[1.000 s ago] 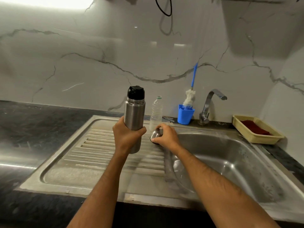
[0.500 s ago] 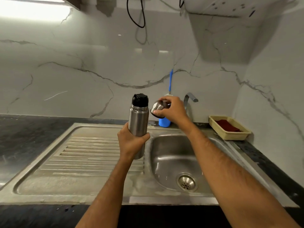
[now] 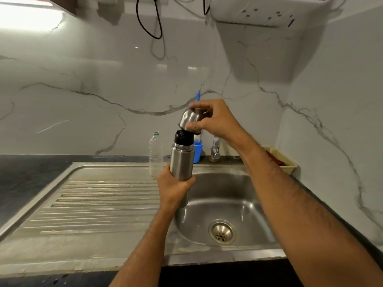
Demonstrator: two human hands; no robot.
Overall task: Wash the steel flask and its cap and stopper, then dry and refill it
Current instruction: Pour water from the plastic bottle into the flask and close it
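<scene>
My left hand point(image 3: 173, 188) wraps the smooth, probably slippery cylindrical steel flask point(image 3: 182, 162) low on its body above the sink basin point(image 3: 238, 189), my right hand point(image 3: 215, 119) pinching the domed steel cap point(image 3: 189, 119) just over its black stopper point(image 3: 183, 137).

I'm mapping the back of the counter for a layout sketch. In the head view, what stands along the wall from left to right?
Plastic bottle → steel flask, held up by the left hand → blue holder → tap → yellow tray.
</scene>
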